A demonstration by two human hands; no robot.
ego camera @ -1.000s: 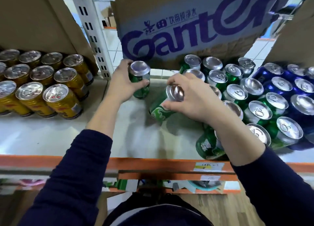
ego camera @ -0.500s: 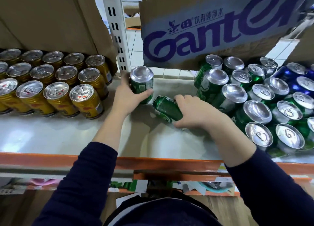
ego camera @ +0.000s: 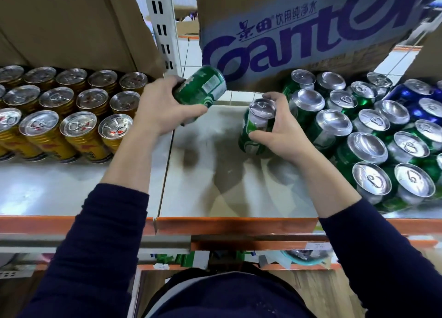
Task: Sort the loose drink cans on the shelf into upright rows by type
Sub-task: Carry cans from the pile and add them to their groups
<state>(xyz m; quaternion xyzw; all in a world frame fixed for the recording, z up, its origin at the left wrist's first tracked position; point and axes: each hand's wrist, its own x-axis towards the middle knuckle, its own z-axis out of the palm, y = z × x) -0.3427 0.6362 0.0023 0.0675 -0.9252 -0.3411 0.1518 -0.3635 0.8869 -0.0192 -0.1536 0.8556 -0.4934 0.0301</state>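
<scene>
My left hand (ego camera: 160, 109) grips a green can (ego camera: 203, 87) lifted off the shelf and tipped on its side, its base pointing up and right. My right hand (ego camera: 279, 131) holds a second green can (ego camera: 253, 135) upright on the white shelf (ego camera: 215, 193), fingers round its top and side, right beside the block of upright green cans (ego camera: 366, 150). Gold cans (ego camera: 71, 111) stand in upright rows on the left. Blue cans (ego camera: 421, 102) stand at the far right.
A cardboard box with blue lettering (ego camera: 299, 30) hangs low over the green cans. Another cardboard box (ego camera: 71, 25) sits above the gold cans. A white slotted upright (ego camera: 162, 25) stands at the back. The shelf's orange front edge (ego camera: 227, 224) runs below my arms.
My left hand has lifted its green can off the shelf and tipped it sideways. My right hand has stood its lying green can upright, closer to the green block.
</scene>
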